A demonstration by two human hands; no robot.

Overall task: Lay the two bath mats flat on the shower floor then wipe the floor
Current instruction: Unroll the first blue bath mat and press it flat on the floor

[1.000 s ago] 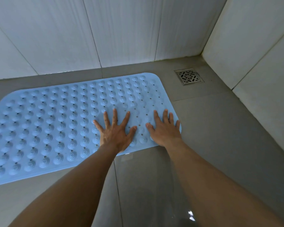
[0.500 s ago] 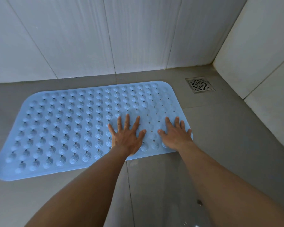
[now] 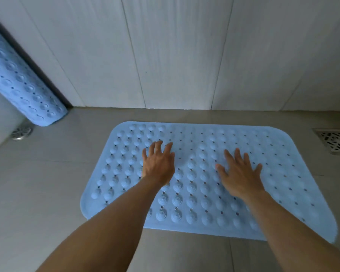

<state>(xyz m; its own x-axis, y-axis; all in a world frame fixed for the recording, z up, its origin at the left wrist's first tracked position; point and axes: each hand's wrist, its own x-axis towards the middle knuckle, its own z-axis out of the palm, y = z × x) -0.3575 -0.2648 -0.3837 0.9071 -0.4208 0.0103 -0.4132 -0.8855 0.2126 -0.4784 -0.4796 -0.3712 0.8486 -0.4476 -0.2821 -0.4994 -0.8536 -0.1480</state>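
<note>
1. Blue bath mat (image 3: 204, 193): flat on grey shower floor (image 3: 37, 193), centre.
2. Left hand (image 3: 159, 165), right hand (image 3: 239, 175): fingers spread, on mat.
3. Second mat (image 3: 22, 83): far left, against wall.

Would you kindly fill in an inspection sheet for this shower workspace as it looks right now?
Surface: grey tiled floor, bare around the mat.
Job's things: blue bath mat lies flat on the floor; second bath mat leans curled at the far left, not yet laid; no wiping cloth seen.
Clutter: nothing seen.
Grippers: left hand and right hand both open, fingers spread, on the flat mat.
Cables: nothing seen.
Surroundings: white wall tiles behind; square drain at right; round metal fitting at left.
</note>
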